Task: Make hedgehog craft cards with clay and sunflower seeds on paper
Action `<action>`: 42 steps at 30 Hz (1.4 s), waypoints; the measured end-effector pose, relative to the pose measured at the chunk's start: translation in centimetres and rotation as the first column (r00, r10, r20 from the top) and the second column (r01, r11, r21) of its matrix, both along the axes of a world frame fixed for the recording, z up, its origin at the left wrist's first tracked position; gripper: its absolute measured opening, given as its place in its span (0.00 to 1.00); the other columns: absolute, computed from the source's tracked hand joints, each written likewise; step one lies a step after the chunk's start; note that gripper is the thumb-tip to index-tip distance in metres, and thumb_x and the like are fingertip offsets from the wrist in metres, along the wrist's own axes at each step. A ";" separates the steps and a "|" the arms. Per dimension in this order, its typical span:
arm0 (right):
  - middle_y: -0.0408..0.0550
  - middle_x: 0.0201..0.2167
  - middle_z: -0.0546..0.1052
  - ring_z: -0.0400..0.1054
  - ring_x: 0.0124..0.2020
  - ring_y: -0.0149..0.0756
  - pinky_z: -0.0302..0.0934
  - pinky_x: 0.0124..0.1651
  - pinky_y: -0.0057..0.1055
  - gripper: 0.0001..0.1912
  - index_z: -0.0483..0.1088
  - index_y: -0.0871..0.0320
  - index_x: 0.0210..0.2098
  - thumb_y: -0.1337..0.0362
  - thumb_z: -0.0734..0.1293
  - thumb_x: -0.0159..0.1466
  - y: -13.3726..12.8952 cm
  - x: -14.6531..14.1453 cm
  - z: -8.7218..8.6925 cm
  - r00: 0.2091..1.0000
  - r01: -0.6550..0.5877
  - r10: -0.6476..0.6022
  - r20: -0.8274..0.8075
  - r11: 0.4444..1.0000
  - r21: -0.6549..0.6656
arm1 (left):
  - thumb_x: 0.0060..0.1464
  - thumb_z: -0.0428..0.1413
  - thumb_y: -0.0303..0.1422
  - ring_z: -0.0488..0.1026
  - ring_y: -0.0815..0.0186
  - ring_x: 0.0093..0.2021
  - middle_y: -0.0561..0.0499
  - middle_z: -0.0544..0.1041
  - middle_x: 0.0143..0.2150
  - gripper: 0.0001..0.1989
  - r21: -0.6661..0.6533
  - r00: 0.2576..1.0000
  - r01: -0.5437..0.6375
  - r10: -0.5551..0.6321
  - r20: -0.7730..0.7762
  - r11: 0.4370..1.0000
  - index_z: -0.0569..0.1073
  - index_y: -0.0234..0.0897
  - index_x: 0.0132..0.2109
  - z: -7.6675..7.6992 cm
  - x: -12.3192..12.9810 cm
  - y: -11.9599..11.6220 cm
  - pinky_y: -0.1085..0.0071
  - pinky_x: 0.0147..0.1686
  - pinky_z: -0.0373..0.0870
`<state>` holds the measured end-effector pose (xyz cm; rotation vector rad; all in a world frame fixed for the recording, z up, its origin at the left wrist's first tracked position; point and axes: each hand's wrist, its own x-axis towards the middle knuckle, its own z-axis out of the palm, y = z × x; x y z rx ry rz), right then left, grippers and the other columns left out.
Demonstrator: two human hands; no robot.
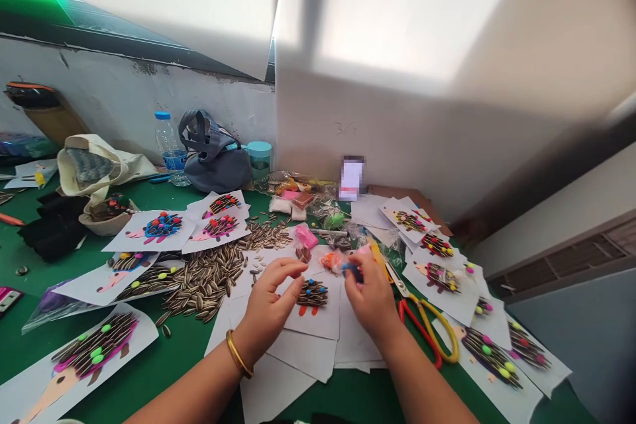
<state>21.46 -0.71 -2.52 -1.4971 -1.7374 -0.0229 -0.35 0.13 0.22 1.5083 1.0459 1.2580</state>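
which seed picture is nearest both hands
The blue-dotted, red-footed seed picture between the left hand and right hand; the other seed pictures lie off to both sides.

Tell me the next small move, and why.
Perhaps pinch a bit off the blue clay-like lump at the right hand: the seed-spined hedgehog beside the left hand bears blue dots, but some seeds look bare.

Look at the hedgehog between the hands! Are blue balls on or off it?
On: several blue balls show among the dark seeds on the hedgehog's back.
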 end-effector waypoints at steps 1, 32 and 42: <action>0.53 0.40 0.77 0.71 0.42 0.44 0.66 0.48 0.43 0.12 0.68 0.58 0.47 0.65 0.60 0.65 0.4 0.6 -0.1 0.999 0.040 -0.040 0.010 0.999 -0.004 | 0.54 0.61 0.31 0.69 0.57 0.50 0.47 0.76 0.46 0.09 0.000 0.999 -0.029 0.029 0.017 1.000 0.81 0.45 0.42 0.1 -0.1 0.1 0.65 0.55 0.62; 0.52 0.50 0.69 0.66 0.54 0.40 0.66 0.54 0.39 0.19 0.65 0.52 0.56 0.72 0.61 0.67 -1.2 -2.0 1.4 0.907 -0.418 0.418 -0.043 0.908 0.018 | 0.59 0.57 0.38 0.72 0.63 0.42 0.48 0.75 0.44 0.10 -0.001 0.959 0.194 -0.190 -0.208 0.981 0.75 0.42 0.47 -0.9 0.8 -0.7 0.67 0.41 0.70; 0.58 0.57 0.69 0.64 0.59 0.52 0.64 0.58 0.51 0.32 0.59 0.54 0.62 0.59 0.71 0.62 -1.4 -2.3 0.6 0.940 -0.340 0.342 0.007 0.936 -0.088 | 0.54 0.61 0.40 0.68 0.70 0.30 0.54 0.73 0.34 0.13 -0.310 0.943 0.296 -0.224 0.247 0.903 0.70 0.37 0.40 -0.8 1.2 -0.5 0.72 0.31 0.67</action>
